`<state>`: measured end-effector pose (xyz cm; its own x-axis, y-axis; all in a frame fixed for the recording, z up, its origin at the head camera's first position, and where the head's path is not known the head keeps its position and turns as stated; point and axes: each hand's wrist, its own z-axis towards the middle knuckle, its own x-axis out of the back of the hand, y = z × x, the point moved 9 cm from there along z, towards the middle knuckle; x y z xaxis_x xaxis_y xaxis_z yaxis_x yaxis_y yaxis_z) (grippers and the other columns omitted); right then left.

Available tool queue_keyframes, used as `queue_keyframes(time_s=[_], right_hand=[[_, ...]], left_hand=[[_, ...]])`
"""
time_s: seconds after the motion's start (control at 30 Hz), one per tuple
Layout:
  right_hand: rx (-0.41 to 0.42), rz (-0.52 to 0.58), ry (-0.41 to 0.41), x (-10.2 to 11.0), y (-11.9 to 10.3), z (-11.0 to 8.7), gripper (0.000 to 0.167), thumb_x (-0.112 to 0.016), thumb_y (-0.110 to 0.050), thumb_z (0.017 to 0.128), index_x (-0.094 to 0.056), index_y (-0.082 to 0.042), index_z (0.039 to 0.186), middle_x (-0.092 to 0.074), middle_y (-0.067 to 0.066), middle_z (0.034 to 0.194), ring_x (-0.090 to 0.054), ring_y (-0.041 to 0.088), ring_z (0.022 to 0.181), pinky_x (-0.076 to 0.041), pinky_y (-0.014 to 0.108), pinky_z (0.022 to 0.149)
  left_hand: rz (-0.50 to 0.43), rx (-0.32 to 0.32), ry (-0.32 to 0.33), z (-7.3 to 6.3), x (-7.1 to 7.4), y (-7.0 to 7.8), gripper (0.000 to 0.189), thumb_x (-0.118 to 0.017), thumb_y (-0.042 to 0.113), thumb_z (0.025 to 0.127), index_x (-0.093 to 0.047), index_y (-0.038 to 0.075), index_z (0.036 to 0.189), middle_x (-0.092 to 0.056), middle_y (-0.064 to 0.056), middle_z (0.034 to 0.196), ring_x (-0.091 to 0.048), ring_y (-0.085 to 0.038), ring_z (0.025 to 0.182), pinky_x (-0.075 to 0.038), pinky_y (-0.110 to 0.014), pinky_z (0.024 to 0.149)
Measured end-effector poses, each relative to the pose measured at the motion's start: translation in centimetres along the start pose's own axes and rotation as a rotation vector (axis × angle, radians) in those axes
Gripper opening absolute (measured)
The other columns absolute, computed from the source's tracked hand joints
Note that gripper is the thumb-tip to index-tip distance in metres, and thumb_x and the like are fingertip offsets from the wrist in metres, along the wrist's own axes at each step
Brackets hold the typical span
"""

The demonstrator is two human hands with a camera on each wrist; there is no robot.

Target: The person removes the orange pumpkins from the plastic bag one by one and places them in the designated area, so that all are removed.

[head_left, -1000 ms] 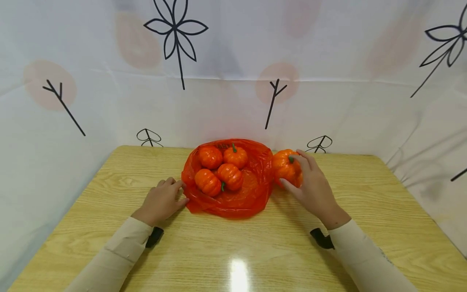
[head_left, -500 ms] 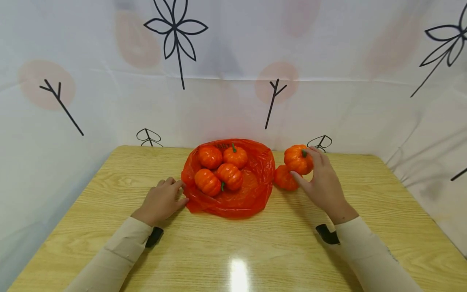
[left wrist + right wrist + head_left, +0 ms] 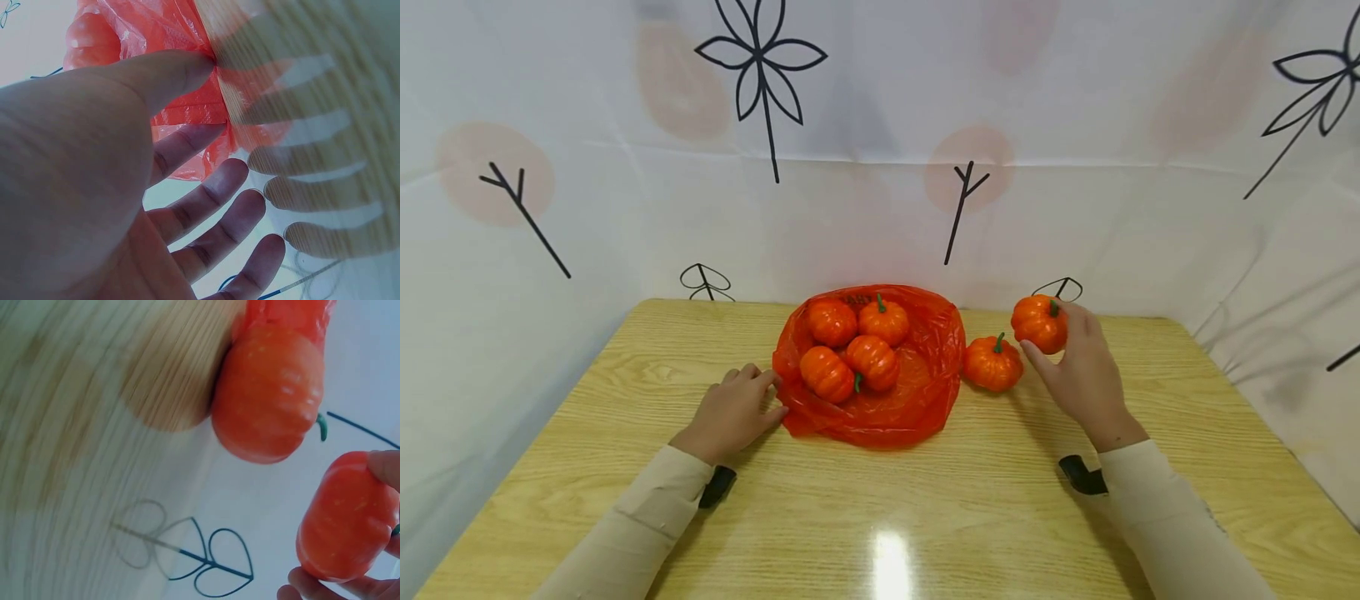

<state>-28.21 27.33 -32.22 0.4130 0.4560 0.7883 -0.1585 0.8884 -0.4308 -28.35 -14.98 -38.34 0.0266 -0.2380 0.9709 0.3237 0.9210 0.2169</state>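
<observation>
Head view: shows right grip point(image 3: 1090, 379) pinching 1 glossy pumpkin point(image 3: 1037, 325) above the bench point(image 3: 970, 500), near 1 standing pumpkin point(image 3: 992, 365) beside the red bag point(image 3: 880, 435), with left grip point(image 3: 730, 417) spread at its edge. May drop if pinched loosely, or bump the standing pumpkin if swung low.

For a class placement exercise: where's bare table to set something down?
Bare: table in front of the red bag, between the sleeves; and right of the right hand. Crowded: the bag, holding four pumpkins, and its right edge, where another pumpkin sits.

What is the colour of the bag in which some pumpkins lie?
The bag is red, plainest in the head view.
</observation>
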Motion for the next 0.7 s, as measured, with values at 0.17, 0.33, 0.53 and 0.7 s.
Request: queue_keyframes(time_s=[0.17, 0.33, 0.53, 0.7], right_hand=[[-0.05, -0.008, -0.045, -0.3, 1.2, 0.1, 0.075, -0.066, -0.031, 0.096, -0.028, 0.002, 0.151, -0.036, 0.037, 0.144, -0.051, 0.059, 0.115, -0.045, 0.072, 0.089], [-0.082, -0.009, -0.08, -0.6, 2.3, 0.2, 0.076, -0.064, -0.036, 0.097, -0.028, 0.005, 0.15, -0.035, 0.039, 0.143, -0.052, 0.058, 0.112, -0.046, 0.072, 0.087], [-0.16, -0.014, -0.152, -1.3, 3.7, 0.1, 0.08, -0.061, -0.043, 0.097, -0.026, 0.006, 0.15, -0.031, 0.041, 0.146, -0.052, 0.061, 0.111, -0.046, 0.072, 0.086], [-0.171, -0.016, -0.179, -1.6, 4.2, 0.2, 0.08, -0.061, -0.043, 0.097, -0.025, 0.005, 0.15, -0.03, 0.042, 0.146, -0.051, 0.061, 0.112, -0.045, 0.073, 0.088]], left_hand=[[0.005, 0.0, 0.006, 0.0, -0.1, -0.1, 0.034, -0.074, 0.033, 0.088, -0.066, 0.01, 0.111, -0.062, -0.011, 0.104, -0.057, -0.032, 0.094, -0.051, -0.049, 0.072], [0.005, -0.004, 0.011, 0.0, -0.1, -0.1, 0.033, -0.074, 0.033, 0.088, -0.066, 0.01, 0.111, -0.062, -0.011, 0.104, -0.058, -0.032, 0.093, -0.051, -0.05, 0.072], [0.008, -0.011, 0.02, 0.0, -0.2, -0.1, 0.033, -0.074, 0.033, 0.088, -0.065, 0.011, 0.11, -0.062, -0.011, 0.103, -0.058, -0.032, 0.092, -0.051, -0.049, 0.071], [0.003, -0.008, 0.02, 0.0, -0.2, -0.1, 0.032, -0.074, 0.033, 0.088, -0.065, 0.011, 0.11, -0.062, -0.01, 0.102, -0.057, -0.032, 0.093, -0.051, -0.049, 0.071]])
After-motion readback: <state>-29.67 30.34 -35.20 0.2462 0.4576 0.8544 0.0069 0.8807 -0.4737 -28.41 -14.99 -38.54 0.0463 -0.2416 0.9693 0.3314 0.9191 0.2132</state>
